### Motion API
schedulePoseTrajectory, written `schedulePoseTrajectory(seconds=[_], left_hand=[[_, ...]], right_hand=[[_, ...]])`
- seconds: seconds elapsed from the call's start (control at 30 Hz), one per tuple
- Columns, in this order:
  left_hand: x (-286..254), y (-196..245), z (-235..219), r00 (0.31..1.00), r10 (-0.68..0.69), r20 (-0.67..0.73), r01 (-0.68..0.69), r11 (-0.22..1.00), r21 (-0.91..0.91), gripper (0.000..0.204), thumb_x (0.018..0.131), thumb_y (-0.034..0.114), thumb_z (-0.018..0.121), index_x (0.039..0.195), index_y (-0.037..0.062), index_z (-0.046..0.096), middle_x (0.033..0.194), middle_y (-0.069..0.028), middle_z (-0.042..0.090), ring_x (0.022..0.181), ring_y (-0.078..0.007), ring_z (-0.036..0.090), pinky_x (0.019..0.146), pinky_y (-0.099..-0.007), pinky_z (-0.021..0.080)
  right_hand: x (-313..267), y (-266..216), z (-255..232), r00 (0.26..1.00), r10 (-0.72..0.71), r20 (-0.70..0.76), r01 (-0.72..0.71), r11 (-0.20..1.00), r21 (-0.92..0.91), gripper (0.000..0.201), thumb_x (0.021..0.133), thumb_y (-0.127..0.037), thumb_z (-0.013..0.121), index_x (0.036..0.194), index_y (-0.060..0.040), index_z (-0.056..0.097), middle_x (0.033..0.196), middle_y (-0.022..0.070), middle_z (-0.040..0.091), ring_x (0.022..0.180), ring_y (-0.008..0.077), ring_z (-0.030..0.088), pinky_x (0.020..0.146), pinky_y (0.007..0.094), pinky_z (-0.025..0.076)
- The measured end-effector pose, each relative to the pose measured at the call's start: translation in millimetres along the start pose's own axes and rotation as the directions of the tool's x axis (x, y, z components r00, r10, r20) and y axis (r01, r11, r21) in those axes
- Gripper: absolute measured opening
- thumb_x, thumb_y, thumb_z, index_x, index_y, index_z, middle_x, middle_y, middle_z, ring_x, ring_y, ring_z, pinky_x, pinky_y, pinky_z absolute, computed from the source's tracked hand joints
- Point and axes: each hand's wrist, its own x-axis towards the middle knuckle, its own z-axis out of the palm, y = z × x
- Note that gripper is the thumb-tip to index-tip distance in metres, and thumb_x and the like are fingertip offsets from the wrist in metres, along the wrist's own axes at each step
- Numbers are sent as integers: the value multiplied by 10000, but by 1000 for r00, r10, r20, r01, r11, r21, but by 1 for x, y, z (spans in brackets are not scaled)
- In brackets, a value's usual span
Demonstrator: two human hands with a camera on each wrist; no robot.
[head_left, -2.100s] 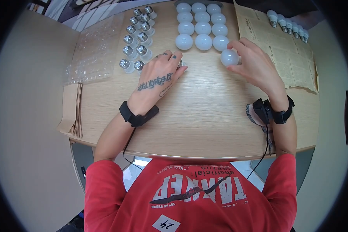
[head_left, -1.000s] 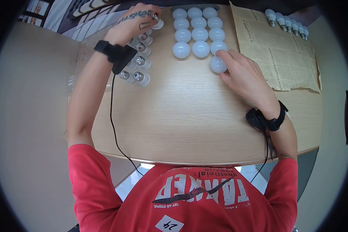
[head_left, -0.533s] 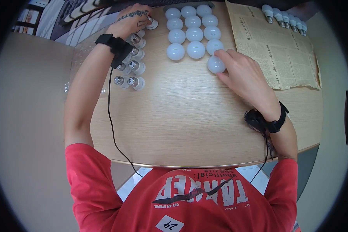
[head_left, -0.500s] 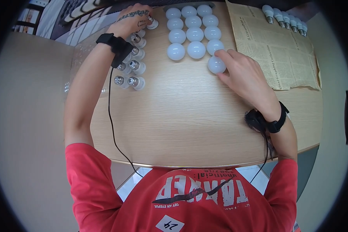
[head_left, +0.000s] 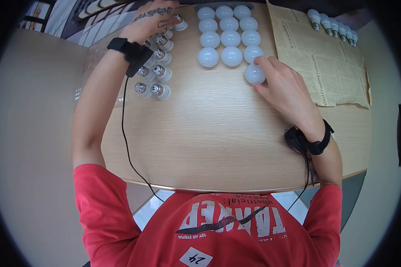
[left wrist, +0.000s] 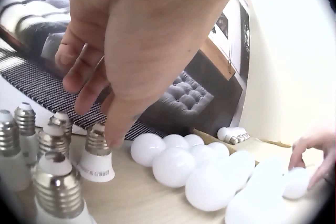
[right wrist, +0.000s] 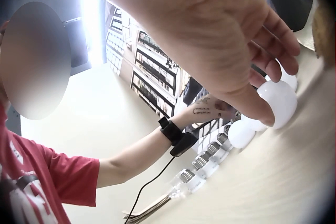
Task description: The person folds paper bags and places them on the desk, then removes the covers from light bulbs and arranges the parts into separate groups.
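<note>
Beyond the rows of bulb bases, my left hand (head_left: 155, 18) is stretched out over their far end. Its fingers look loose in the left wrist view, and the thumb tip lies right at the metal screw cap of a white bulb base (left wrist: 96, 166) standing upright. My right hand (head_left: 286, 86) pinches a white bulb globe (head_left: 254, 74) between thumb and fingers, low at the table. That globe sits at the near end of the right-hand column of globes (head_left: 231, 56). More bulb bases (head_left: 161, 92) stand in two columns at the left, caps upward.
Brown printed paper (head_left: 316, 66) covers the table's right back, with several small bulbs (head_left: 332, 26) beyond it. Clear bubble wrap (head_left: 89, 71) lies left of the bases. A cable (head_left: 129, 147) hangs from the left wrist camera across the table's front edge (head_left: 209, 190).
My left hand has gone from the table's middle to the far end of the bases, where a base now stands. My right hand has shifted the globe slightly left, in line with the right column.
</note>
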Motion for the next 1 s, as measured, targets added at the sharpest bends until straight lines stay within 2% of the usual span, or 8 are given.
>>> schedulePoseTrajectory(seconds=[0.07,0.1,0.2,0.3,0.4,0.53,0.67,1.0], left_hand=[[-5,-4,-8,999,42,-24,-43,999,-30,319,907,317,711,1146,108,681,914,-132,717,848,-322,683,754,-415,533],[-6,6,-21,998,57,-3,-56,993,108,310,909,318,711,1129,102,679,887,-126,714,808,-311,681,724,-406,527],[-13,46,-53,993,-60,98,33,967,254,285,914,334,714,1056,88,693,792,-92,698,690,-248,655,644,-357,504],[-29,82,-69,949,-239,205,194,957,215,301,905,358,724,1006,74,715,795,-89,698,681,-206,647,624,-338,491],[-50,99,-75,932,-265,247,220,956,195,316,889,368,733,1036,90,709,765,-117,676,710,-297,663,660,-395,515],[-71,114,-75,879,-339,336,301,940,160,333,864,387,751,1041,111,700,790,-103,665,724,-302,653,666,-394,510],[-83,118,-70,906,-314,285,274,946,171,344,848,346,778,1087,108,712,828,-85,675,678,-244,628,620,-373,489],[-78,119,-57,849,-355,391,328,935,136,261,878,256,745,1050,61,718,864,-118,721,733,-295,681,686,-396,538]], right_hand=[[-1,1,1,1000,-5,-8,5,1000,-6,403,788,-108,762,1131,-18,570,911,178,631,854,370,673,736,452,559],[-1,0,0,1000,-4,-9,4,1000,-13,404,786,-110,765,1129,-19,572,910,176,631,853,370,673,735,451,560],[-2,-5,-6,1000,1,-19,-1,1000,-7,417,781,-123,775,1136,-23,579,918,169,633,854,366,673,738,446,561],[-3,-10,-11,999,-20,-35,20,1000,2,431,778,-139,784,1147,-29,590,932,160,636,857,360,675,742,443,562],[-5,-14,-11,997,-59,-44,59,998,5,434,780,-151,788,1153,-36,601,941,152,637,859,354,676,740,442,561],[-7,-15,-8,996,-78,-48,77,997,-6,425,785,-155,786,1154,-41,608,938,146,637,856,350,674,736,438,561],[-7,-17,-7,995,-94,-30,94,996,-9,412,793,-154,780,1151,-44,609,933,146,636,852,349,672,741,439,557],[-8,-18,-7,995,-97,-16,97,995,3,393,802,-155,772,1145,-46,613,929,147,641,851,345,674,749,439,555]])
